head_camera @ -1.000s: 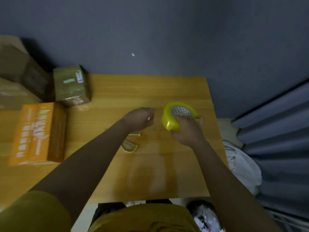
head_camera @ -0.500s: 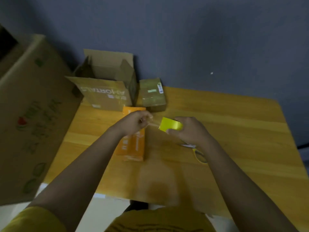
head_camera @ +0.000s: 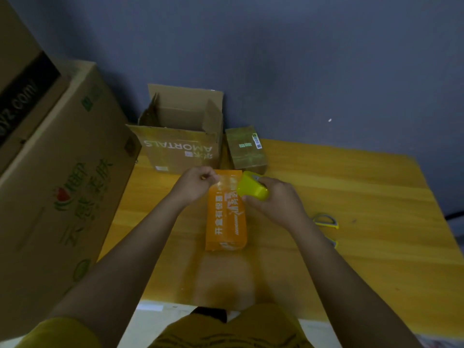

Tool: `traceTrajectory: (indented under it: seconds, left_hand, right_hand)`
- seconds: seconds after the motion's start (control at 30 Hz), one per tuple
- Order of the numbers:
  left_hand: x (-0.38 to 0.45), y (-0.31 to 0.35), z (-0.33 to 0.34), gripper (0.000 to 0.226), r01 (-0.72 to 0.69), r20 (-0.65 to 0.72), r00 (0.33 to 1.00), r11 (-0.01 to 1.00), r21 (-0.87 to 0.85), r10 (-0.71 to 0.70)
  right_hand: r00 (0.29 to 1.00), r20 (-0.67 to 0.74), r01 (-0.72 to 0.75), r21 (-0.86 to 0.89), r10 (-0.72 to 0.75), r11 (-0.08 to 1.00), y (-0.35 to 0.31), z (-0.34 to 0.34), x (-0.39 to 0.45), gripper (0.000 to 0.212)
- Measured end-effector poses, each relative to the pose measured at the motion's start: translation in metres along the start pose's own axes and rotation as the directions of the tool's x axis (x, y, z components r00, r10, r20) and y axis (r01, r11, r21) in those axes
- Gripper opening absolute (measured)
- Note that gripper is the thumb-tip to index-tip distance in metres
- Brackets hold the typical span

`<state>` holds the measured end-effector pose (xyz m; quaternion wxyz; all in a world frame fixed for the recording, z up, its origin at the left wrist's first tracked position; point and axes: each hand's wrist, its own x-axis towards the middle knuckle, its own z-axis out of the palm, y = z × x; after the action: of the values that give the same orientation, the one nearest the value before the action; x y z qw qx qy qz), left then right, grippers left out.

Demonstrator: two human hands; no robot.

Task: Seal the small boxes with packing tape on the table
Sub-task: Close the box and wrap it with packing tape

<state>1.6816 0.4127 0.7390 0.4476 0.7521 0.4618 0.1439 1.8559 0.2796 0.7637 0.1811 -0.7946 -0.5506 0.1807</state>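
An orange box (head_camera: 226, 222) with white lettering lies lengthwise on the wooden table (head_camera: 351, 197). My right hand (head_camera: 273, 199) grips a yellow tape dispenser (head_camera: 251, 188) just above the box's far end. My left hand (head_camera: 194, 183) pinches the free end of clear tape (head_camera: 223, 183), which stretches from the dispenser across the far end of the box. A small brown taped box (head_camera: 246, 149) stands just beyond, against the wall.
An open cardboard carton (head_camera: 180, 144) marked AMORTALS stands at the table's far left. Large cartons (head_camera: 57, 187) are stacked left of the table. Yellow-handled scissors (head_camera: 326, 222) lie to the right of my right forearm. A blue wall rises behind.
My view swung left and the orange box is now in front of me. Both hands moved over its far end, and the tape strip between them has grown longer.
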Motion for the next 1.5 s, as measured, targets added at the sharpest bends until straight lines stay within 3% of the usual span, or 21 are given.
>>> traceTrajectory:
  seconds: [0.13, 0.27, 0.4, 0.53, 0.83, 1.03, 1.3, 1.5]
  left_hand:
    - [0.004, 0.0, -0.008, 0.018, 0.048, -0.043, 0.998, 0.999, -0.013, -0.048]
    - [0.005, 0.008, -0.022, 0.032, 0.002, -0.032, 0.999, 0.997, -0.072, -0.004]
    - [0.003, 0.014, -0.031, 0.02, -0.087, -0.111, 0.99, 0.995, -0.048, 0.081]
    - [0.002, 0.017, -0.035, 0.01, -0.089, -0.13, 0.988, 0.995, -0.046, 0.083]
    - [-0.004, 0.025, -0.045, 0.005, 0.036, -0.004, 0.999, 0.975, -0.218, -0.037]
    - [-0.007, 0.026, -0.051, 0.014, -0.048, -0.025, 0.999, 0.996, -0.07, 0.046]
    - [-0.004, 0.03, -0.051, 0.014, -0.003, -0.011, 1.0, 0.99, -0.144, 0.002]
    - [-0.002, 0.036, -0.049, 0.017, -0.108, -0.083, 0.991, 0.994, -0.015, 0.106]
  right_hand:
    - [0.996, -0.073, 0.051, -0.105, -0.059, 0.993, -0.015, 0.003, 0.001, 0.071]
    - [0.988, -0.124, 0.077, -0.139, -0.094, 0.987, -0.025, -0.003, 0.011, 0.07]
    - [0.986, -0.135, 0.089, -0.101, -0.102, 0.991, -0.032, -0.008, 0.02, 0.071]
    - [0.986, -0.134, 0.094, -0.061, -0.101, 0.994, -0.038, -0.011, 0.023, 0.071]
    - [0.984, -0.111, 0.131, -0.098, -0.141, 0.987, -0.042, -0.022, 0.023, 0.071]
    - [0.985, -0.091, 0.138, -0.119, -0.149, 0.983, -0.042, -0.027, 0.026, 0.072]
    - [0.983, -0.098, 0.144, -0.133, -0.157, 0.981, -0.043, -0.03, 0.03, 0.071]
    - [0.981, -0.115, 0.14, -0.116, -0.153, 0.983, -0.041, -0.032, 0.032, 0.07]
